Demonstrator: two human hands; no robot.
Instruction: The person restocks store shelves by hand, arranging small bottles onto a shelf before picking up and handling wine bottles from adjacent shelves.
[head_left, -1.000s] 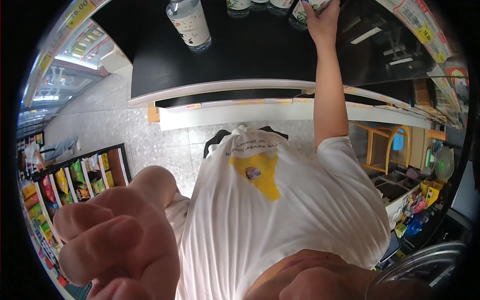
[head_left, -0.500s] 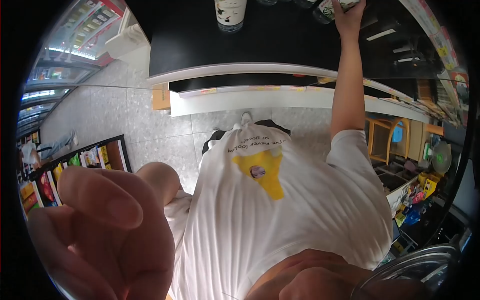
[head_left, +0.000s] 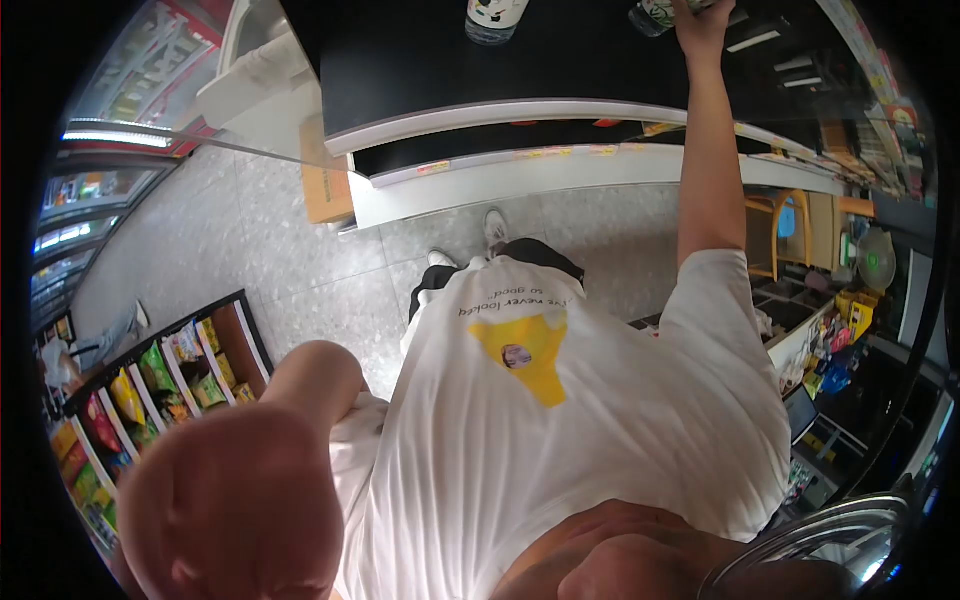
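Note:
At the top right my right hand (head_left: 706,28) is closed around a clear bottle (head_left: 657,16) with a green leaf-patterned label. The bottle is tilted over the black counter top (head_left: 430,75), and its upper part is cut off by the frame edge. To its left stands a clear-based container (head_left: 493,22) with a white and dark printed wrap, apart from the hand. My left hand (head_left: 235,505) is large and blurred, very close to the camera at the lower left. Its fingers are hidden, so I cannot see whether it holds anything.
The counter's white front edge (head_left: 480,118) runs across in front of me. A cardboard box (head_left: 327,182) sits on the floor by its left end. Snack racks (head_left: 165,370) and another person (head_left: 75,350) are at left. A wooden chair (head_left: 777,235) and a fan (head_left: 876,258) stand at right.
My left hand has turned, and its curled thumb and fingers no longer show. The view has shifted, moving the wrapped container towards the upper right. My right hand keeps hold of the bottle.

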